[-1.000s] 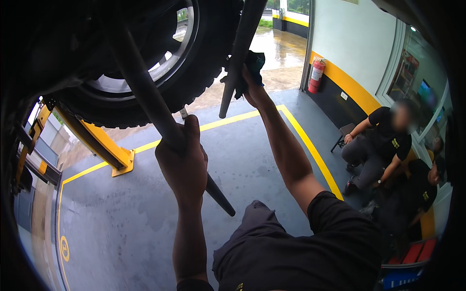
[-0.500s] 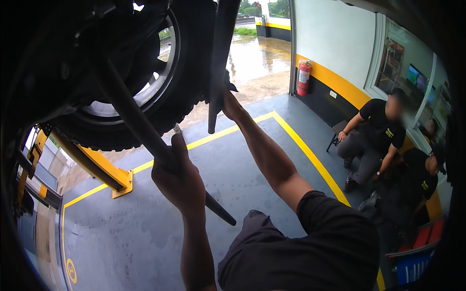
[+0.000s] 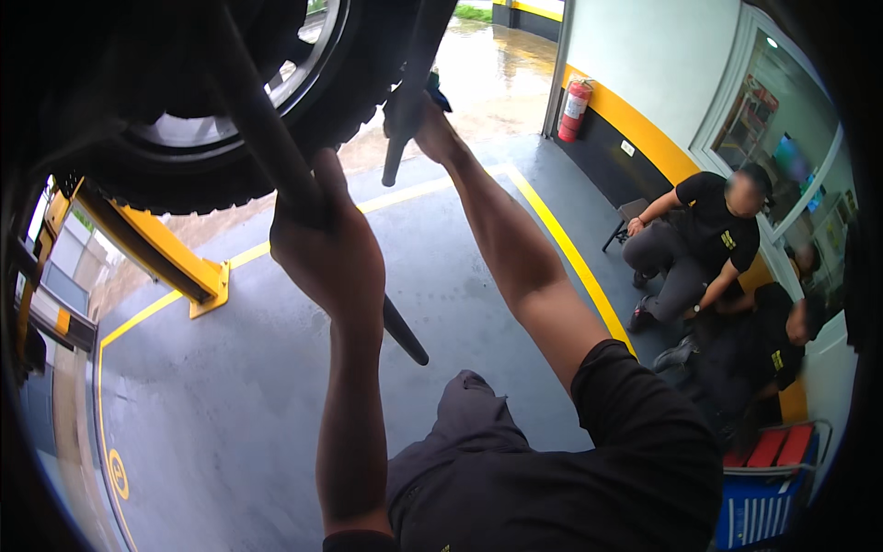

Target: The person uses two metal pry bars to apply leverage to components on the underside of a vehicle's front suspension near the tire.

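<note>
One dark bar [image 3: 267,129] slants down in front of the knobby tire [image 3: 363,74], L hand [image 3: 326,253] wrapped snug round it, tip hanging over the gray floor [image 3: 248,386]. R hand [image 3: 434,129]'s up at the 2nd bar [image 3: 395,156] w/ a dark rag [image 3: 440,97] in its grip, fingers mostly hidden tho. Red extinguisher [image 3: 576,110] on the wall, 2 ppl [image 3: 717,216] sitting off R.

This looks like a car repair garage: a chunky tyre [image 3: 338,103] hangs raised above a grey painted floor [image 3: 212,405] marked with yellow lines [image 3: 563,247]. Below and left of the tyre stands a yellow post [image 3: 175,256]; to its right, a red fire extinguisher [image 3: 575,112] hangs on the wall [image 3: 653,46].
</note>
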Tool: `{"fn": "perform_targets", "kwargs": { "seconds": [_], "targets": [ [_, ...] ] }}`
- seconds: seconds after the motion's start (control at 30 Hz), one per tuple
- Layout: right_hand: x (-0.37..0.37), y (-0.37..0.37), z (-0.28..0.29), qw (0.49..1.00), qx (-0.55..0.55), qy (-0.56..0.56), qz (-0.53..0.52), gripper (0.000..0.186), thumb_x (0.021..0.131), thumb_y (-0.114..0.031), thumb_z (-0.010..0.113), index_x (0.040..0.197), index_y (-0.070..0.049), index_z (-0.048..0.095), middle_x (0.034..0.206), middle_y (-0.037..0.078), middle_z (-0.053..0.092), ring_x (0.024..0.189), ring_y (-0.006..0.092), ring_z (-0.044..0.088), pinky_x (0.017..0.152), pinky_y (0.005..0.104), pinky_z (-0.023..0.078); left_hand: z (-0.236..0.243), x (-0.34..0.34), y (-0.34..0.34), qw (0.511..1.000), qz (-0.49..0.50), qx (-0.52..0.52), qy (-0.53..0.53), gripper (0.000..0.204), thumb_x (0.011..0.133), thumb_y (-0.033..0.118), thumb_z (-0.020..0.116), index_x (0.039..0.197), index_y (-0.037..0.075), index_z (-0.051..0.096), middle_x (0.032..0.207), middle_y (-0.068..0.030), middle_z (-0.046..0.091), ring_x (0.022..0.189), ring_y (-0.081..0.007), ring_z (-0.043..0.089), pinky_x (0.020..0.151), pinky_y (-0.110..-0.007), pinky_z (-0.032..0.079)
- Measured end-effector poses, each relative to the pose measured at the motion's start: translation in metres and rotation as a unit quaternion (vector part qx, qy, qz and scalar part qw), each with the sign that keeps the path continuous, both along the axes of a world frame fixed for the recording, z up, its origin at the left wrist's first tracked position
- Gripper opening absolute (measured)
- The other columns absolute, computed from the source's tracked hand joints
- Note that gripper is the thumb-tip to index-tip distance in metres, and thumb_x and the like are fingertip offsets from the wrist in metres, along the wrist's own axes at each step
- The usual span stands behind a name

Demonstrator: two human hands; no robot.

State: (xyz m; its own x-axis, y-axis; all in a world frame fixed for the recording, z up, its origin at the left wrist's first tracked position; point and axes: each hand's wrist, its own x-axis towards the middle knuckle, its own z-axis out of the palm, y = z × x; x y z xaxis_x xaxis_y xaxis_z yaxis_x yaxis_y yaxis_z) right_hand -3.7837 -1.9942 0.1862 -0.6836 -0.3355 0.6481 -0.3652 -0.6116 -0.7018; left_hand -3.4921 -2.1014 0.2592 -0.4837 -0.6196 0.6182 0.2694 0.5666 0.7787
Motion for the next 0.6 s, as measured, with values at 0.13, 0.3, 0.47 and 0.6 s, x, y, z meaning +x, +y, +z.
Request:
{"fn": "perform_targets", "kwargs": {
  "seconds": [0.13,0.3,0.47,0.6],
  "targets": [
    [-0.019,0.001,-0.013,0.995,-0.039,-0.004,0.096,0.047,0.105,-0.052,0.048,0.110,-0.006,0.058,0.087,0.009,0.061,0.070,0.0226,0.062,0.066,0.0391,0.053,-0.007,-0.003,-0.003,0.998,-0.009,0.011,0.063,0.038,0.097,0.033,0.073,0.075,0.002,0.071,0.067,-0.0089,0.071,0.060,-0.0181,0.071,0.059,-0.031,0.049],
    [0.001,0.000,-0.010,0.995,-0.048,0.091,0.018,0.048,0.105,-0.051,0.048,0.116,-0.005,0.058,0.095,0.012,0.066,0.076,0.0255,0.067,0.072,0.0439,0.058,-0.005,0.000,0.002,0.996,0.005,-0.006,0.094,0.023,0.095,0.023,0.076,0.090,0.001,0.074,0.070,-0.0098,0.073,0.064,-0.0192,0.074,0.057,-0.028,0.049],
    [0.002,-0.016,-0.010,0.996,-0.088,-0.029,-0.015,0.037,0.108,-0.034,0.040,0.096,-0.004,0.060,0.075,0.012,0.063,0.059,0.0230,0.059,0.057,0.0374,0.051,-0.004,-0.006,-0.003,0.995,-0.004,0.020,0.097,0.025,0.094,0.019,0.073,0.083,0.000,0.060,0.062,-0.0147,0.067,0.056,-0.0302,0.071,0.053,-0.036,0.053],
    [0.007,-0.021,-0.013,0.992,-0.106,-0.065,-0.031,0.032,0.109,-0.025,0.034,0.094,-0.004,0.055,0.067,0.012,0.059,0.047,0.0217,0.056,0.044,0.0357,0.047,-0.008,-0.004,-0.004,0.997,0.010,0.014,0.070,0.018,0.092,0.015,0.070,0.087,-0.001,0.063,0.063,-0.0156,0.068,0.059,-0.0302,0.072,0.055,-0.038,0.055]
  ]
}}
